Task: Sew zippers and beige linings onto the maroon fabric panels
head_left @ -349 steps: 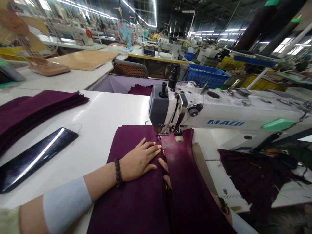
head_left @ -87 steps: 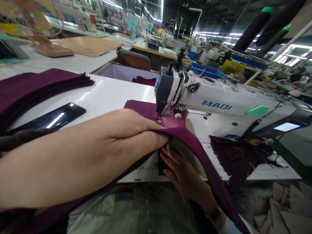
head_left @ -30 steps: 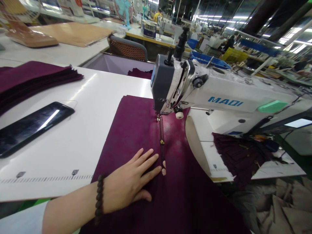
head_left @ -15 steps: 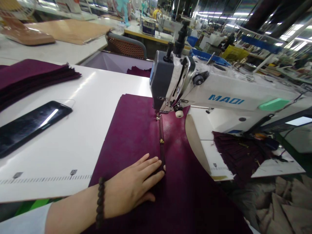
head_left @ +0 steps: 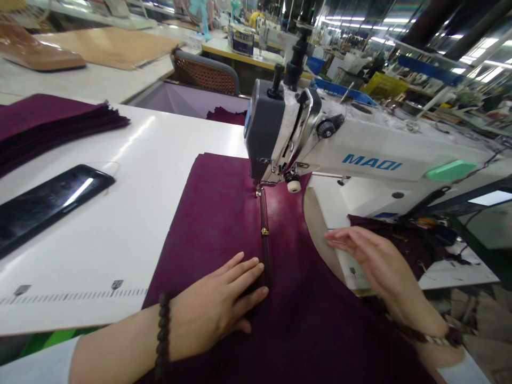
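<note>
A dark purple fabric panel (head_left: 216, 213) lies on the white table under the presser foot of a white MAQI sewing machine (head_left: 360, 154). A zipper (head_left: 264, 234) runs down its middle from the needle toward me. My left hand (head_left: 218, 304) rests flat on the fabric, fingers stretched out, fingertips beside the zipper's lower end. My right hand (head_left: 380, 264) hovers open over the fabric's right edge, fingers extended toward the machine, holding nothing.
A black phone (head_left: 48, 200) lies on the table at the left. A stack of purple fabric pieces (head_left: 48, 120) sits at the far left. More purple pieces (head_left: 404, 240) lie right of the machine. A chair (head_left: 206, 74) and other workstations stand behind.
My right hand has come out from under the fabric and now hovers at its right edge. My left hand has stayed flat beside the zipper.
</note>
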The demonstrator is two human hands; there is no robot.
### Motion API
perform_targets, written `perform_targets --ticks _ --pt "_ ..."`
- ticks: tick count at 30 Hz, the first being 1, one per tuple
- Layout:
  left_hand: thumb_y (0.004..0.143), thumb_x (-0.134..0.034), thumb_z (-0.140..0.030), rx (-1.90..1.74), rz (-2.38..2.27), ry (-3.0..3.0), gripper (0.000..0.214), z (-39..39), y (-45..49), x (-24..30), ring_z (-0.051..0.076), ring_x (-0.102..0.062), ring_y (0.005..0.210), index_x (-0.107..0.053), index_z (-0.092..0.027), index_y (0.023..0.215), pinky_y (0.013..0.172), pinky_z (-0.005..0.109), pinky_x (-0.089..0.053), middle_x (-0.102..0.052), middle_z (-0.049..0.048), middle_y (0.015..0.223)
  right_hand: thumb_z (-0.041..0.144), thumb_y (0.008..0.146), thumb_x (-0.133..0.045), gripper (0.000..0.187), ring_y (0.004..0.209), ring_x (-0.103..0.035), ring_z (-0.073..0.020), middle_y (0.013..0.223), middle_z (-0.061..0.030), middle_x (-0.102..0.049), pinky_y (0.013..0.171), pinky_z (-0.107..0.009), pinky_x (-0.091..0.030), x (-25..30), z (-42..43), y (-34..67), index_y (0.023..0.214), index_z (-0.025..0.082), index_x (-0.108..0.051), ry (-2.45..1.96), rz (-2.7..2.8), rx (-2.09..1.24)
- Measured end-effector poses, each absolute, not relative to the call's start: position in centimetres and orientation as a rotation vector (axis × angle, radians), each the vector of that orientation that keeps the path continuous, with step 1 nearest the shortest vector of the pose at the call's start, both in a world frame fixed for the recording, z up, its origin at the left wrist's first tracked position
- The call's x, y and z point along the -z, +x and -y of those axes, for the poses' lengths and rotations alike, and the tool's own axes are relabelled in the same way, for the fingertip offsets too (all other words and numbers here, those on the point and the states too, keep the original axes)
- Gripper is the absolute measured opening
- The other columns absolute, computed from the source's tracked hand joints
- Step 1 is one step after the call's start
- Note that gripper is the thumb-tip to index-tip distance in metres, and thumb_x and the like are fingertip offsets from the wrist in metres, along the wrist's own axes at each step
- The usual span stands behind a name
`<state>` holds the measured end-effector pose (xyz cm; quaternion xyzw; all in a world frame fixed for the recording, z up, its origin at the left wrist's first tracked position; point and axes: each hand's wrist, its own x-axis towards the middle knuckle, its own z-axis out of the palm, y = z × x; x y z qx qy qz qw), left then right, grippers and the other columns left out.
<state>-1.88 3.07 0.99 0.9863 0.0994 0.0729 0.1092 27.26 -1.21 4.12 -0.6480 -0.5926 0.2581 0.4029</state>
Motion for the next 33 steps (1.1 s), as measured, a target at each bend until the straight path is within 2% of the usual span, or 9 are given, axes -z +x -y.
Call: perform_targets --ticks 2,4,7,9,13,19,27,33 --pt "0.081 -0.061 -0.035 -0.248 -0.297 2.893 0.049 -3.0 -1.9 -0.8 0.036 -0.041 0.119 -0.049 -0.011 0.123 0.096 0.057 -0.033 -0.047 0.0238 0.126 0.034 0.092 -0.036 0.028 0.098 -0.058 -0.0183 0.105 -0.0075 -0.061 0.088 -0.036 -0.047 -5.3 1.1 25.9 0.102 0.019 -0.058 -1.666 1.662 -0.553" --pt "0.08 -0.063 -0.034 -0.263 -0.313 2.886 0.05 -3.0 -1.9 -0.8 0.036 -0.04 0.12 -0.049 -0.012 0.123 0.097 0.056 -0.032 -0.047 0.0232 0.126 0.028 0.09 -0.037 0.033 0.114 -0.047 -0.0184 0.124 -0.0063 -0.051 0.098 -0.036 -0.04 -5.8 0.8 23.6 0.12 0.02 -0.049 -1.658 1.982 -0.383" --pt "0.078 -0.065 -0.033 -0.216 -0.324 2.896 0.052 -3.0 -1.8 -0.9 0.035 -0.041 0.12 -0.049 -0.012 0.123 0.097 0.056 -0.033 -0.047 0.0232 0.126 0.017 0.089 -0.032 0.046 0.128 -0.03 -0.0192 0.14 -0.0072 -0.031 0.104 -0.04 -0.033 -4.4 0.1 20.5 0.135 0.014 -0.032 -1.608 2.365 -0.232" --pt "0.078 -0.065 -0.034 -0.181 -0.324 2.901 0.053 -3.0 -1.7 -1.1 0.036 -0.041 0.119 -0.049 -0.012 0.123 0.096 0.056 -0.034 -0.047 0.0231 0.126 0.013 0.088 -0.03 0.047 0.129 -0.027 -0.0206 0.141 -0.0077 -0.028 0.104 -0.045 -0.03 -2.7 -0.5 19.5 0.135 0.013 -0.031 -1.629 2.469 -0.169" --pt "0.078 -0.064 -0.035 -0.194 -0.327 2.873 0.049 -3.0 -1.7 -1.5 0.034 -0.043 0.118 -0.051 -0.013 0.12 0.096 0.054 -0.035 -0.049 0.0217 0.124 0.012 0.088 -0.029 0.046 0.13 -0.025 -0.0211 0.14 -0.0093 -0.031 0.105 -0.05 -0.025 -0.7 -1.3 19.8 0.134 0.012 -0.033 -1.613 2.538 -0.153" --pt "0.073 -0.069 -0.036 -0.217 -0.32 2.924 0.055 -2.7 -1.4 -1.3 0.037 -0.046 0.115 -0.052 -0.01 0.119 0.092 0.055 -0.039 -0.05 0.0249 0.121 0.012 0.088 -0.03 0.047 0.13 -0.025 -0.0224 0.14 -0.0094 -0.031 0.103 -0.052 -0.027 -1.1 -1.4 20.7 0.134 0.019 -0.034 -1.546 2.582 -0.155" --pt "0.079 -0.061 -0.042 -0.275 -0.328 2.953 0.051 -2.8 -1.4 -1.0 0.034 -0.047 0.115 -0.051 -0.013 0.12 0.094 0.051 -0.04 -0.051 0.0213 0.123 0.011 0.088 -0.032 0.045 0.129 -0.029 -0.0236 0.139 -0.0102 -0.033 0.101 -0.054 -0.029 -0.9 -1.5 20.7 0.132 0.017 -0.038 -1.546 2.608 -0.074" --pt "0.081 -0.057 -0.045 -0.269 -0.336 2.965 0.053 -2.8 -1.1 -1.2 0.034 -0.047 0.115 -0.05 -0.012 0.121 0.091 0.052 -0.041 -0.051 0.0222 0.123 0.012 0.088 -0.032 0.044 0.128 -0.029 -0.0231 0.138 -0.0096 -0.034 0.101 -0.053 -0.029 -1.0 -1.7 20.8 0.131 0.018 -0.039 -1.547 2.609 -0.057"
